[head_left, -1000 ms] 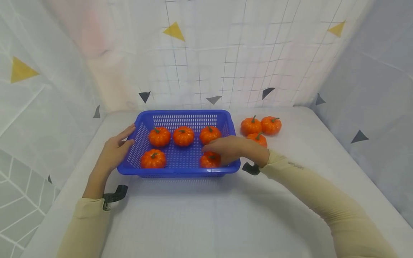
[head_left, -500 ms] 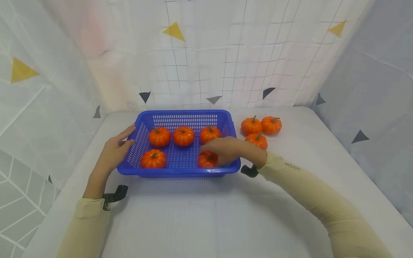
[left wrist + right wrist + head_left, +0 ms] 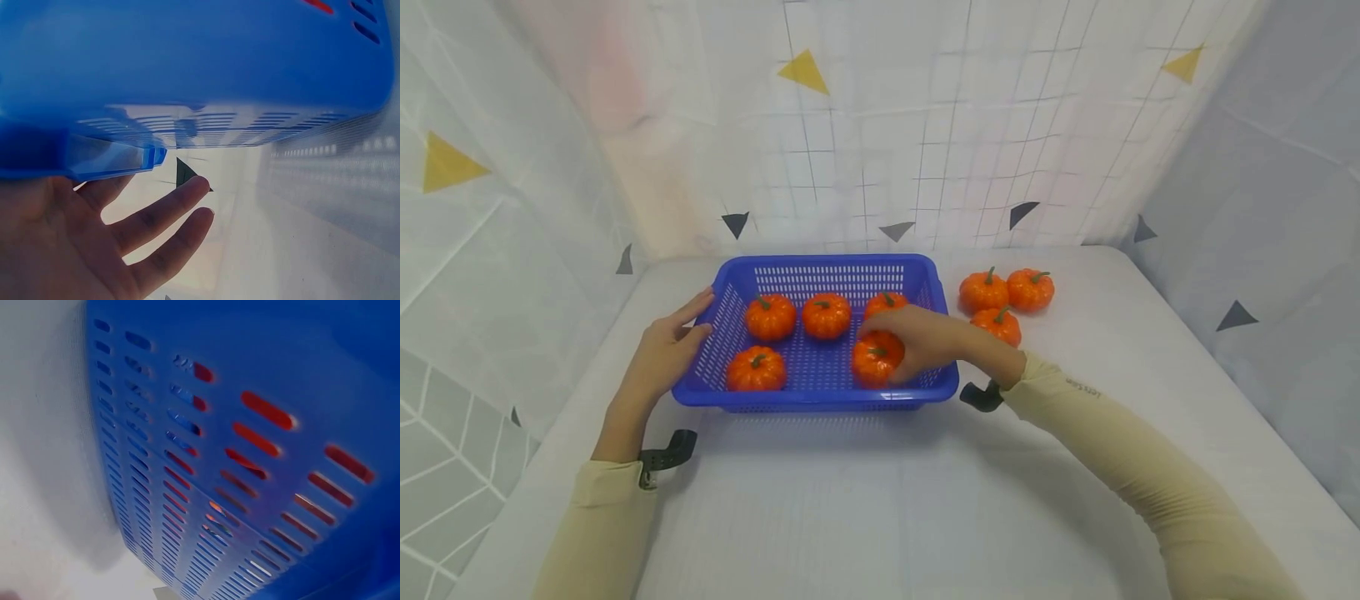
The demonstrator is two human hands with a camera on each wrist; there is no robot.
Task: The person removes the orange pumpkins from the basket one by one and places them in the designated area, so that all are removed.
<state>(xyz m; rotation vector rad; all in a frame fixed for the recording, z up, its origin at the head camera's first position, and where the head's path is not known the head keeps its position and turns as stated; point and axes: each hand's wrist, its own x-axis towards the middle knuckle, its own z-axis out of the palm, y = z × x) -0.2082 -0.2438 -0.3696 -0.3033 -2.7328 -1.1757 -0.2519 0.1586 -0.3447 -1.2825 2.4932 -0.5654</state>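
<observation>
A blue plastic basket (image 3: 820,398) with slotted walls stands on the white table, with several small orange pumpkins inside. My right hand (image 3: 925,337) reaches in over its right side and grips the front right pumpkin (image 3: 877,360), thumb on the near side and fingers on the far side. Just behind that hand, another pumpkin (image 3: 886,304) is partly covered. At the basket's left rim my left hand (image 3: 664,350) rests against the outside, its fingers loosely extended. In the left wrist view these fingers (image 3: 165,215) spread below the rim; the thumb is hidden there.
Beside the basket on the right, three pumpkins sit together on the table: a back left one (image 3: 983,292), a back right one (image 3: 1031,291) and a front one (image 3: 997,328). Patterned white sheeting (image 3: 880,125) encloses the table at the back and sides.
The gripped pumpkin has shifted left and looks raised and tilted, with my right hand moving up with it. My left hand and the basket stay in place.
</observation>
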